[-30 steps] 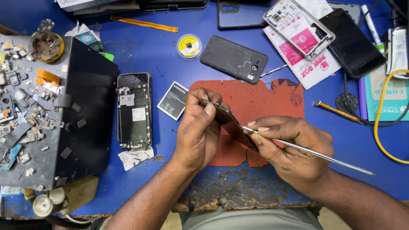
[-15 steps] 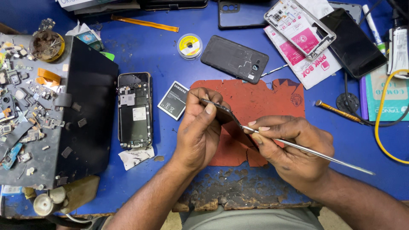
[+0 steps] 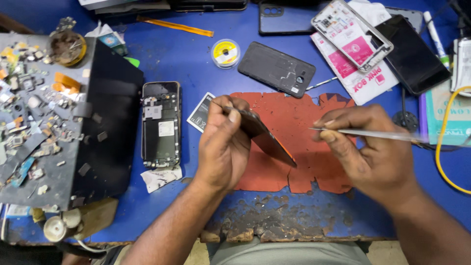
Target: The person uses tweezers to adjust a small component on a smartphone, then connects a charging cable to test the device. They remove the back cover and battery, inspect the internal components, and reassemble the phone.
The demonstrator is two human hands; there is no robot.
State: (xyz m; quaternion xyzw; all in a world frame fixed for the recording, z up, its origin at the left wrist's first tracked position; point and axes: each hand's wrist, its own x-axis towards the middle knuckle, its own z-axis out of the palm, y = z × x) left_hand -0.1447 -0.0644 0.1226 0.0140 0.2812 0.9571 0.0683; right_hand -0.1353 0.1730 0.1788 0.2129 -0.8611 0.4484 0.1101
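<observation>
My left hand grips a thin dark phone panel, holding it on edge above the torn red work mat. My right hand pinches a pair of metal tweezers, whose tips point left and hang a short way from the panel without touching it. An opened phone with its circuit board showing lies left of my left hand on the blue table. A flat battery sits partly under my left hand.
A black tray with several small parts fills the left side. At the back lie a dark back cover, a solder wire reel, a white phone frame, a black phone, pink packets. A yellow cable curves at right.
My right hand has drawn the tweezers back to the right, away from the panel, where their tips were against it before. My left hand still holds the panel in about the same place.
</observation>
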